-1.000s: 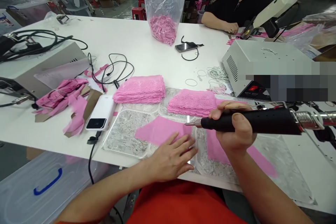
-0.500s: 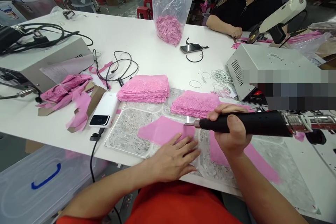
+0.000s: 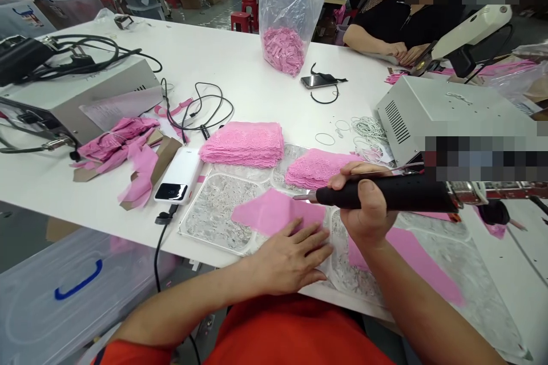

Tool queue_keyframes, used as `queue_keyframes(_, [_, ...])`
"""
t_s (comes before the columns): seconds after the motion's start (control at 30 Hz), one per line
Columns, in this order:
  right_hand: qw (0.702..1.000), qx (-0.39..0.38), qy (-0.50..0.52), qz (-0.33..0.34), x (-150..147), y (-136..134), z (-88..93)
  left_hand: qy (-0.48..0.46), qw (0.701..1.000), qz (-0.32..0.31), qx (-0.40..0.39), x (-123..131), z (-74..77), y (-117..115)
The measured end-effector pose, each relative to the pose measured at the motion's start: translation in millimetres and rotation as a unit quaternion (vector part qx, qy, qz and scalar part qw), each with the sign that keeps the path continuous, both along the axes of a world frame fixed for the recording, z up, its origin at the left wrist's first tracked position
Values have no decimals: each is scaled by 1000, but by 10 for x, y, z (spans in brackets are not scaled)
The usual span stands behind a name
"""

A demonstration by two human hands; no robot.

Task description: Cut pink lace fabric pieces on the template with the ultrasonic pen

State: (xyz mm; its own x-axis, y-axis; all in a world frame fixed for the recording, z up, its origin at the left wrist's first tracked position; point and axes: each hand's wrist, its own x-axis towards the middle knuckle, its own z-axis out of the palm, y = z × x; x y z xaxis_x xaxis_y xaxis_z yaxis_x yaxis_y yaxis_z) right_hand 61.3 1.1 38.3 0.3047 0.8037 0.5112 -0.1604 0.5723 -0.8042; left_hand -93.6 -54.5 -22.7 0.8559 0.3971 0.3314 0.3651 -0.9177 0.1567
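Note:
My left hand lies flat with fingers spread on a pink fabric piece, which rests on clear glass plates at the table's front edge. My right hand is wrapped round a black-handled cutting tool, held level with its metal tip pointing left just above the fabric. A second pink fabric strip lies under my right forearm. Two stacks of pink lace sit just behind the plates.
A white power bank lies left of the plates. Grey machine boxes stand at left and right. A plastic bag of pink pieces, a phone, cables and white elastic loops lie beyond. Another person works at the far side.
The view has shifted slightly. The tool's tip has edged a little left over the fabric; my left hand stays flat on the pink piece.

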Motion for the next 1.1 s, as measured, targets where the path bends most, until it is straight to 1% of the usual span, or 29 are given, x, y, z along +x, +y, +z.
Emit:
queue_keyframes(0.2, [1000, -5, -11, 7, -55, 41, -52, 4, 1000, 1, 9, -6, -1, -11])
queue_keyframes(0.37, [1000, -17, -13, 0, -78, 38, -46, -4, 1000, 4, 11, -5, -15, -4])
queue_keyframes(0.53, [1000, -14, -16, 1, -78, 50, -4, -12, 1000, 5, -9, -3, -11, 8])
queue_keyframes(0.67, [1000, -6, 25, -12, 116, -46, 104, -42, 999, -7, -2, -29, 26, -33])
queue_keyframes(0.77, [1000, -19, 18, -16, 337, -202, 148, -76, 997, -7, 11, -69, 57, -97])
queue_keyframes(0.9, [999, -29, 27, -19, 528, -363, 96, -94, 995, 6, 16, -97, 64, -153])
queue_keyframes(1.1, [998, -33, 47, -24, 532, -376, 38, -94, 995, 11, 29, -79, 36, -152])
